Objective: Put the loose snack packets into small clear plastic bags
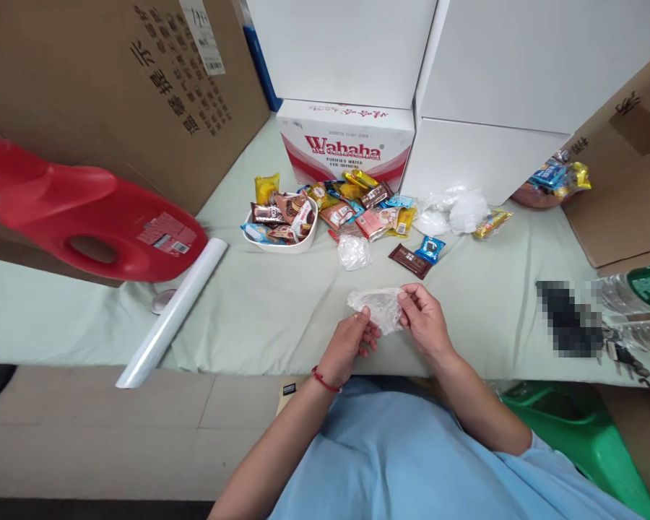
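Observation:
A crumpled clear plastic bag [378,306] is stretched between my two hands, just above the near part of the table. My left hand [353,338] pinches its lower left side between thumb and fingers. At the upper right corner, my right hand [423,318] grips the film. Beyond the hands lie a brown snack bar [410,261] and a small blue packet [430,249], touching each other. Another crumpled plastic bag [354,252] rests beside a pile of wrapped snacks [373,209]. To the left of the pile, a white bowl [279,247] holds several wrapped snacks.
A red jug [124,224] and a white roll [173,312] are at the left. More crumpled plastic [455,211] lies by the white boxes [482,159]. A Wahaha carton [347,141] stands behind. Clear bottles [617,292] and keys [625,355] are at the right edge.

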Tool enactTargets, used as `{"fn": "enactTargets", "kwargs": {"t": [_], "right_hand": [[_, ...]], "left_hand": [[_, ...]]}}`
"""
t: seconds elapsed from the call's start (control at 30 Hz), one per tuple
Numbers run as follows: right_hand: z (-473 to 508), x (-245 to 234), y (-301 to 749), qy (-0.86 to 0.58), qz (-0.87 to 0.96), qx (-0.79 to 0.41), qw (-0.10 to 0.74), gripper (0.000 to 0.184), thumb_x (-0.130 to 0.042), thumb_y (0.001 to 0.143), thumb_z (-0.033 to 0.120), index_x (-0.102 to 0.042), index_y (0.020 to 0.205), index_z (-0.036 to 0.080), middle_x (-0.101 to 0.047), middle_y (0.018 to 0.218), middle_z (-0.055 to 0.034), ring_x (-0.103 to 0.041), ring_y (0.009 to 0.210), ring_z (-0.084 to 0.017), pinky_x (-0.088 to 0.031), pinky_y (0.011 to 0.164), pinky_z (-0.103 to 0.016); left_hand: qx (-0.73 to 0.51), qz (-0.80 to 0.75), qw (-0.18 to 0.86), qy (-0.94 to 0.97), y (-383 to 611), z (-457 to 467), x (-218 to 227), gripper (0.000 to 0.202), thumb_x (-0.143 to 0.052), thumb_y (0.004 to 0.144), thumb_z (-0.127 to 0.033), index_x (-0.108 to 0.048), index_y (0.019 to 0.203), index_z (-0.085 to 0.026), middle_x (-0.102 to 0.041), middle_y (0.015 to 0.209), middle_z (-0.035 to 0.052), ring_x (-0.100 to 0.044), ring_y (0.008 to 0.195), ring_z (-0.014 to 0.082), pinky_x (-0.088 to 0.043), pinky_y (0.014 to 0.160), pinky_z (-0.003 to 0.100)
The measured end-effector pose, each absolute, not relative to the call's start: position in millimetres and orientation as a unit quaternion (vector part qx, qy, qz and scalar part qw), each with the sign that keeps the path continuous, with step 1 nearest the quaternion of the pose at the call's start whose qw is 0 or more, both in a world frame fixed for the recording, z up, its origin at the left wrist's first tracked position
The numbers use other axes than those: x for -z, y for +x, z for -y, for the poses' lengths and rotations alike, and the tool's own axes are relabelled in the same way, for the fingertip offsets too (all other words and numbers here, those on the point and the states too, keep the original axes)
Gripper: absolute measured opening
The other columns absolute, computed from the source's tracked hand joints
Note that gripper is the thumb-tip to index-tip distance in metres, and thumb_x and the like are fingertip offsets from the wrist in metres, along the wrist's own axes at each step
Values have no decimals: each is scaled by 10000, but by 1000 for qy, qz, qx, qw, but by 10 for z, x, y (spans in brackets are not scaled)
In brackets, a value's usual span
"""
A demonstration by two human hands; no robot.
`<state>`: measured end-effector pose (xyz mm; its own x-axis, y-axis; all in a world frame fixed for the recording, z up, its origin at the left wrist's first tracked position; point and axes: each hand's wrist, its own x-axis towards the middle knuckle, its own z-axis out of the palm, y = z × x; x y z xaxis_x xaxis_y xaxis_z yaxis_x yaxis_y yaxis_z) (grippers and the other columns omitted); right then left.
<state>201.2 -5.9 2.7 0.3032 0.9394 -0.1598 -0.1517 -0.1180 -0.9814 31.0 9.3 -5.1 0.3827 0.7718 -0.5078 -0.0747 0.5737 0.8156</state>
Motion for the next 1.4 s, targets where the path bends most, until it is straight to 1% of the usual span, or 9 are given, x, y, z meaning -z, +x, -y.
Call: {"fn": "enactTargets", "kwargs": {"t": [0.13, 0.27, 0.5, 0.67, 0.83, 1.03, 1.13, 1.27, 1.4], "right_hand": [[38, -66, 2073, -530, 273, -568, 567, 393, -841, 752, 509, -603, 849, 212, -476, 622, 87, -338, 442, -33, -247, 409, -177], [-19, -99, 2247, -497, 156, -660, 542, 495, -957, 562, 409, -586, 824, 210, -471, 618, 100, -233, 419, -11, -167, 370, -160], [115, -41, 2187, -545, 220, -607, 536, 560, -786, 729, 704, -703, 923, 185, -619, 805, -9, -449, 544, -67, -237, 381, -174], [146, -64, 2148, -559, 318, -579, 501, 432, -876, 676, 575, -696, 785, 197, -552, 705, 27, -423, 592, -93, -360, 487, -210], [96, -130, 2227, -542, 325, -583, 510, 413, -855, 705, 572, -682, 763, 202, -512, 650, 35, -410, 592, -105, -351, 518, -226], [125, -90, 2175, -542, 383, -567, 488, 414, -779, 795, 607, -656, 768, 212, -501, 635, 37, -421, 579, -115, -361, 548, -250], [143, -70, 2107, -538, 423, -556, 472, 405, -741, 832, 615, -670, 797, 217, -510, 635, 38, -438, 581, -121, -376, 577, -262], [141, -96, 2064, -540, 466, -539, 448, 382, -716, 860, 603, -713, 850, 221, -524, 641, 34, -441, 590, -126, -369, 585, -264], [137, -98, 2148, -559, 468, -507, 459, 360, -722, 865, 575, -724, 837, 217, -571, 681, 21, -442, 597, -120, -366, 584, -261]], "left_hand": [[-341, -436, 739, 384, 261, -152, 58, 481, -827, 711, -613, -653, 745, -165, -610, 683, -3, -533, 644, 120, -430, 618, 245], [-322, -404, 755, 402, 134, -210, 30, 487, -841, 700, -605, -638, 701, -162, -578, 648, -14, -489, 601, 102, -406, 608, 243], [-390, -456, 691, 402, 187, -198, 105, 474, -829, 712, -605, -632, 714, -174, -588, 655, -18, -512, 628, 111, -418, 641, 249], [-374, -458, 684, 427, 181, -210, 121, 476, -808, 727, -622, -640, 717, -177, -592, 644, -14, -508, 626, 121, -428, 640, 259], [-390, -462, 686, 404, 77, -278, 142, 476, -790, 740, -628, -628, 735, -180, -588, 709, -10, -499, 652, 118, -426, 634, 246], [-507, -560, 511, 411, 20, -251, 163, 333, -749, 828, -528, -627, 868, -220, -590, 766, -25, -515, 711, 131, -413, 669, 235], [-443, -543, 526, 482, 100, -227, 83, 383, -582, 939, -578, -661, 824, -222, -595, 716, -5, -519, 679, 153, -402, 646, 266], [-347, -512, 556, 555, 275, -259, 15, 325, -729, 830, -518, -664, 759, -208, -605, 678, -14, -512, 652, 154, -395, 638, 276], [-405, -485, 617, 469, 324, -295, 60, 337, -750, 797, -494, -612, 725, -195, -536, 630, -47, -450, 610, 111, -378, 624, 252]]}}
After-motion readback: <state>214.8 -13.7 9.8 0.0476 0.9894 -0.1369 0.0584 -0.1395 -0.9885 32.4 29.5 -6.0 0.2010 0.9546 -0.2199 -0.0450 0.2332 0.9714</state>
